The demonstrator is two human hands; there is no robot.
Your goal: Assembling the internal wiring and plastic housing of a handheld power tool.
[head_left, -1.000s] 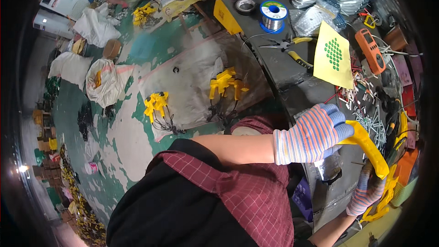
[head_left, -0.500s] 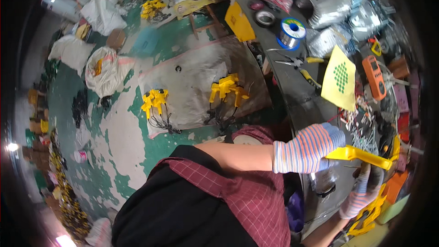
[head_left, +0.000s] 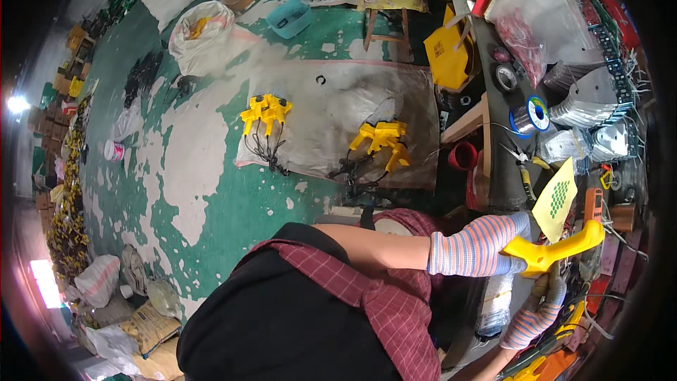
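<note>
My left hand (head_left: 486, 243), in a striped knit glove, is closed round one end of a yellow gun-shaped plastic housing (head_left: 557, 245). The housing is held above the workbench, its other end pointing right. Just below it is my right hand (head_left: 539, 307), also gloved, with fingers bent together and the tips close against the housing's underside. What those fingers pinch, if anything, is too small to make out. Behind the housing stands a yellow card (head_left: 555, 201) with green dots. Clear plastic-wrapped parts (head_left: 495, 303) lie on the bench beside my left wrist.
The bench holds pliers (head_left: 524, 173), a solder wire spool (head_left: 530, 117), a tape roll (head_left: 505, 77), an orange meter (head_left: 594, 206) and stacked metal plates (head_left: 585, 102). Yellow corded gun-shaped tools (head_left: 266, 114) lie on a floor sheet (head_left: 296, 74). Another person sits at the far side.
The view has swung, so the floor and bench appear shifted. The housing has turned in my left hand, its free end now tipped upward. My right hand has come closer beneath it.
</note>
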